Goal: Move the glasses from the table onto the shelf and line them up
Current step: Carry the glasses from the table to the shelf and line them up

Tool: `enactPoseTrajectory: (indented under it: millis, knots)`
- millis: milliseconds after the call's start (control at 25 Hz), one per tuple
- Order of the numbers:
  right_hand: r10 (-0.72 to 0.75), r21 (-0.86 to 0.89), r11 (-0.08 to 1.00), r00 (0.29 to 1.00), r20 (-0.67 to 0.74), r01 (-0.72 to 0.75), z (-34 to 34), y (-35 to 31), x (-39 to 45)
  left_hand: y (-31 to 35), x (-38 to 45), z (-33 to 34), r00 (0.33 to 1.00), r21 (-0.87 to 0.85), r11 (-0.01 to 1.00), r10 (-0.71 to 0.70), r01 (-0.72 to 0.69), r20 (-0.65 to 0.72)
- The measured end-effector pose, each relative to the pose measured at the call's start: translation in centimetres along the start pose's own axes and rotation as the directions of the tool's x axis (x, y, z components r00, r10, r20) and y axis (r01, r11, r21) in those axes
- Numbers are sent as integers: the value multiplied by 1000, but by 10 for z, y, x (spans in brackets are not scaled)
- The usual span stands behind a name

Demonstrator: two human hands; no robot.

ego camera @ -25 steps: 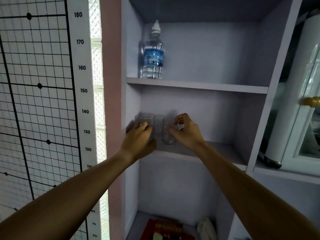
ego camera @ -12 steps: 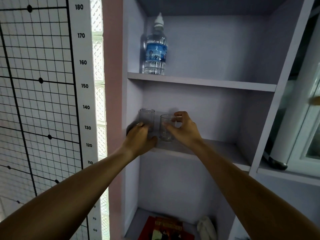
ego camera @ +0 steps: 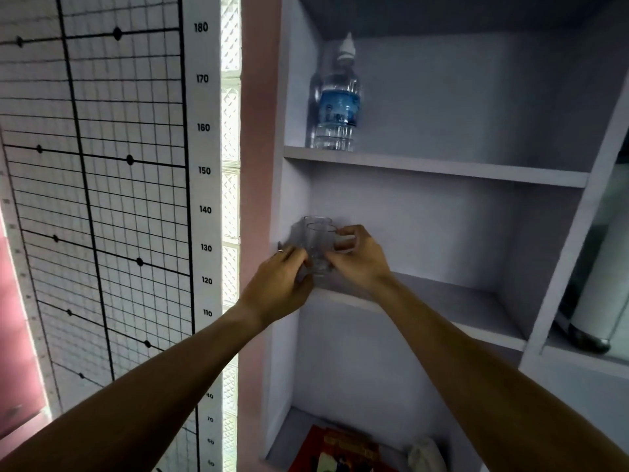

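Two clear glasses stand at the left end of the middle shelf [ego camera: 456,301] of a pale cabinet. The front glass [ego camera: 319,248] overlaps the rear glass [ego camera: 317,219], of which only the rim shows. My right hand [ego camera: 357,262] pinches the front glass from the right, thumb and fingers around its side. My left hand [ego camera: 280,284], with a ring on one finger, curls against the left side of the glasses low down. It seems to hold the rear glass, whose lower part is hidden.
A water bottle [ego camera: 337,107] stands on the upper shelf, directly above the glasses. The bottom compartment holds a red box [ego camera: 343,449] and a white cloth [ego camera: 425,454]. A height chart [ego camera: 102,165] covers the wall on the left. A white cylinder [ego camera: 602,294] stands in the right-hand compartment.
The two glasses stood side by side with a gap; now the right-hand glass has moved left and overlaps the other. Both hands have closed in together.
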State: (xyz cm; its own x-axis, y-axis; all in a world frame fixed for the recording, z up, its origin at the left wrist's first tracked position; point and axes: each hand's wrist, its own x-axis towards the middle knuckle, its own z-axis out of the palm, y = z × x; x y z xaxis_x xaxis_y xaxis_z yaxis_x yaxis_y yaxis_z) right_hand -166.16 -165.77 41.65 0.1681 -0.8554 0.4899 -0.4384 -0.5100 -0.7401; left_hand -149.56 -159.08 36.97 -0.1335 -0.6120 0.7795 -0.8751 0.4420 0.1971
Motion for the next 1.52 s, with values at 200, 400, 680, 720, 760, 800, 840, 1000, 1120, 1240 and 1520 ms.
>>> enactPoseTrajectory:
  millis: [200,400,680,720,760,800,840,1000,1120,1240,1520]
  knots:
    - [15,45,999,997,77,-18,17,-8,1,-1,1,-2,999,40,999,-28,28,15]
    - [41,109,993,993,114,-53,16,-6,1,4,3,-3,994,77,991,-111,111,-9]
    - [-137,42,990,980,145,133,11,-7,-26,-2,-15,-34,966,-4,966,-260,260,9]
    - [-185,51,983,966,182,178,13,-10,-30,-10,-23,-45,942,0,942,-336,336,12]
    - [-229,65,973,947,226,220,17,-13,-33,-19,-31,-57,911,17,912,-410,409,38]
    - [-274,80,962,920,281,262,22,-18,-37,-30,-40,-71,880,57,884,-468,465,84]
    - [-312,95,950,884,348,298,32,-24,-42,-41,-51,-86,850,120,860,-510,497,131]
    - [-390,112,908,716,579,404,97,-56,-68,-69,-113,-161,722,259,753,-656,604,222]
    - [-428,154,881,613,664,447,157,-89,-96,-73,-165,-222,611,324,638,-768,699,193]
    - [-482,228,836,469,740,500,217,-147,-138,-70,-228,-295,515,382,504,-853,775,82]
    - [-619,458,738,228,752,495,328,-304,-274,-43,-385,-468,359,437,276,-926,856,-118]
